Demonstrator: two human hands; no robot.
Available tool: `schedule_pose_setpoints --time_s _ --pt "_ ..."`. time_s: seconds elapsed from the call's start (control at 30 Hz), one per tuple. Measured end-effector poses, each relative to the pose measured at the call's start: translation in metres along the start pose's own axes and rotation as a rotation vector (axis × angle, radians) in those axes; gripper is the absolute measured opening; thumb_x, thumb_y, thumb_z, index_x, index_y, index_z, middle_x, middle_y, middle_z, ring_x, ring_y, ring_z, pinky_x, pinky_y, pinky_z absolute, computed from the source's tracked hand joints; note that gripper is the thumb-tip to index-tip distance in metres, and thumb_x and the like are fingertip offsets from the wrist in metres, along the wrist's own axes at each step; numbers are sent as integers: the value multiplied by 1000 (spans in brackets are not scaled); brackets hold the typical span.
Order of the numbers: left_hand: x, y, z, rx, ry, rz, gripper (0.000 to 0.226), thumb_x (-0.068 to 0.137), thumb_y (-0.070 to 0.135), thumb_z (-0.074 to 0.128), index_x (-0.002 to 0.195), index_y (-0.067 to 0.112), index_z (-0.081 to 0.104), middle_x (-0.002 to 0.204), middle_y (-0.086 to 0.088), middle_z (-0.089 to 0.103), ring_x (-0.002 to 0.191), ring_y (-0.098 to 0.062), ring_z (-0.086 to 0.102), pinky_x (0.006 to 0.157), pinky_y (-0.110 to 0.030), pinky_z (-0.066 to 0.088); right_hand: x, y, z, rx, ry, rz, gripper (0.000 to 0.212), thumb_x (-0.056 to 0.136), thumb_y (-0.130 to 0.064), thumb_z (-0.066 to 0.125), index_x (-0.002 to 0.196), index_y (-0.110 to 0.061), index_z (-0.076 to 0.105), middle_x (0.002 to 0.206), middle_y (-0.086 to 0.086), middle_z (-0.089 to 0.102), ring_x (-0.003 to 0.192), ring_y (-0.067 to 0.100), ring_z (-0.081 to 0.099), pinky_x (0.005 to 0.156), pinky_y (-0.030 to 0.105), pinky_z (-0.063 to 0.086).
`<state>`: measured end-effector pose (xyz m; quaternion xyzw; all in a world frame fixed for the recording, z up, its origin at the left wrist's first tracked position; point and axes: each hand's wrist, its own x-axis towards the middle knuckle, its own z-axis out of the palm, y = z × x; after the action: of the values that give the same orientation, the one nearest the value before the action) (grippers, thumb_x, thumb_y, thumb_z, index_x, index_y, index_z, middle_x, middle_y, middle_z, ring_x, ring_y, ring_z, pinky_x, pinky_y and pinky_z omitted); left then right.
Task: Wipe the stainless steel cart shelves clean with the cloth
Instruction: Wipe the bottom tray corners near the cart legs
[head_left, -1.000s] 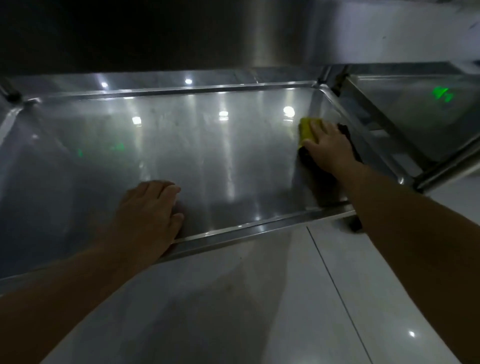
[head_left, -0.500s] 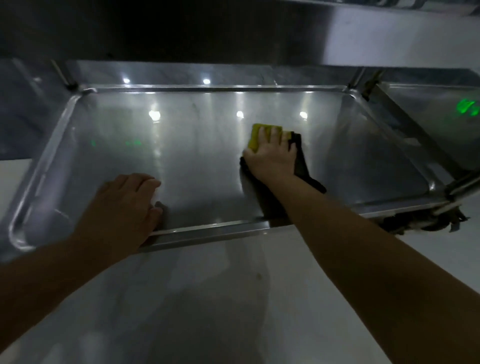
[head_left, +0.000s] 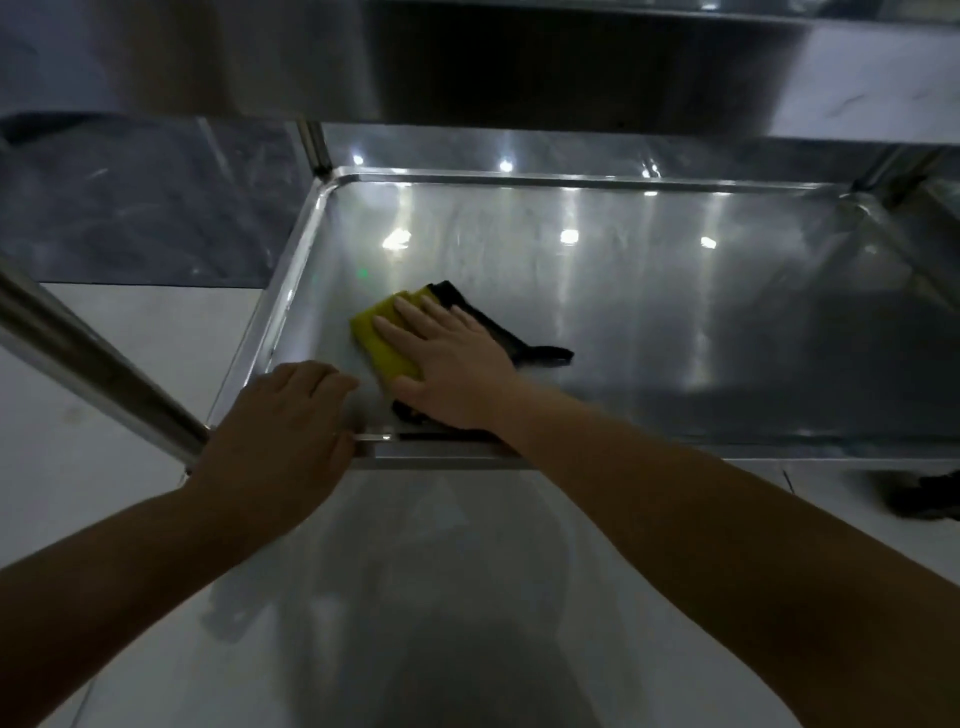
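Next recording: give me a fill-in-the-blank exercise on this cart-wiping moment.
1. The right hand presses flat on a black and ____ cloth.
2. The left hand rests on the ____ rim of the shelf.
3. The cloth lies toward the shelf's ____ end.
Missing words: yellow; front; left.

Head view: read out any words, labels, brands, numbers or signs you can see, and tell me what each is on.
None: no readable text anywhere in this view.
The shelf and cloth show no lettering.
The green glint on the shelf is a spot of light, not a sign.
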<state>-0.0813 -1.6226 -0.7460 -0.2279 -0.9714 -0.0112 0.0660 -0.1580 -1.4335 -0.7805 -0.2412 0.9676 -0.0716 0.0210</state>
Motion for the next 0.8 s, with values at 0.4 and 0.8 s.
schedule_pose_setpoints --time_s 0.4,0.8 --pt "33 54 7 -68 110 55 51 74 32 37 104 1 63 99 -18 63 86 -38 58 78 -42 40 -178 200 -45 -56 77 777 70 90 -48 33 153 -20 17 160 10 12 146 28 11 115 46 16" --pt "9 17 4 -149 43 32 53 73 37 39 109 5 62 107 -13 62 94 -33 59 81 -43 46 -128 97 -25 -52 43 859 70 97 -45 37 153 -18 5 160 11 -1 146 34 -1 115 53 5"
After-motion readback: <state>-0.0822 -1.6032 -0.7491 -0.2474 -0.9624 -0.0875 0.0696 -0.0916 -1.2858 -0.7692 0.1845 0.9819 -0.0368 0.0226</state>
